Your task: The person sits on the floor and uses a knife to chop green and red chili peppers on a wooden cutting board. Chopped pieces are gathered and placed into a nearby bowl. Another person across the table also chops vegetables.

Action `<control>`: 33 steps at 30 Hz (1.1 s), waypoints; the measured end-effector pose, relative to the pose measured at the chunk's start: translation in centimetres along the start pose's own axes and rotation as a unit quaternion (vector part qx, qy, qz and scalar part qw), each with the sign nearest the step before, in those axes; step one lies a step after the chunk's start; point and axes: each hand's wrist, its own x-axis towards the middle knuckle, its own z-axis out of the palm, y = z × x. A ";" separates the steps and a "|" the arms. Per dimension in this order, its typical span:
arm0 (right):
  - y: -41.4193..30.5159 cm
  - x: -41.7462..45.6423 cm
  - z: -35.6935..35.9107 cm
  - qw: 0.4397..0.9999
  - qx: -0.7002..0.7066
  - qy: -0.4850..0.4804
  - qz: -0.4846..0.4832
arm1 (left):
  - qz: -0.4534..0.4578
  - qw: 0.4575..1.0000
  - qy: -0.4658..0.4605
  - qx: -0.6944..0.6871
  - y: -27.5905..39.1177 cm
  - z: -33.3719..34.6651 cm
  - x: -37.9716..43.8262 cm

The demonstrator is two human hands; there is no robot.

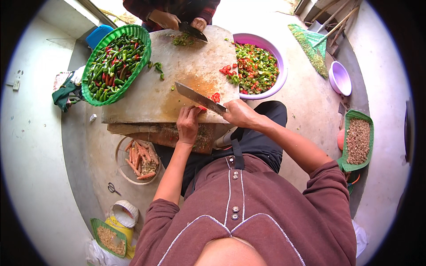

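My right hand [240,113] is shut on the handle of a broad cleaver [199,98], its blade slanting to the far left over a stained cutting board [133,108]. Close to the blade, my left hand [187,122] rests at the board's near edge with fingers bent. A bit of red chili pepper [202,108] shows by its fingertips; how firmly it is held is partly hidden. Red chili slices [215,97] lie just beyond the blade. More red rings [227,70] are at the board's right edge, beside a purple basin [282,74] of chopped peppers [256,68].
Across the board, another person's hands [166,20] work a dark knife [191,31] over chopped green pepper [182,39]. A green basket [148,43] of whole peppers stands left. On the floor are a basket of corncobs [141,156], scissors [113,188] and a small purple basin [340,79].
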 end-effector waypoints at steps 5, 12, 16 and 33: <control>-0.1 -0.1 -0.9 0.998 -0.051 -0.036 -0.008 | -0.001 1.000 0.008 0.000 0.1 0.2 -0.1; 1.0 3.1 2.9 0.997 -0.082 0.008 -0.005 | 0.003 1.000 0.011 -0.015 0.2 0.2 0.2; 1.9 2.2 3.7 0.997 0.025 0.072 -0.004 | -0.010 1.000 0.010 -0.013 0.2 0.0 0.0; 0.8 2.7 2.8 0.995 -0.095 -0.003 0.007 | 0.000 1.000 -0.003 0.005 -0.4 0.3 -0.3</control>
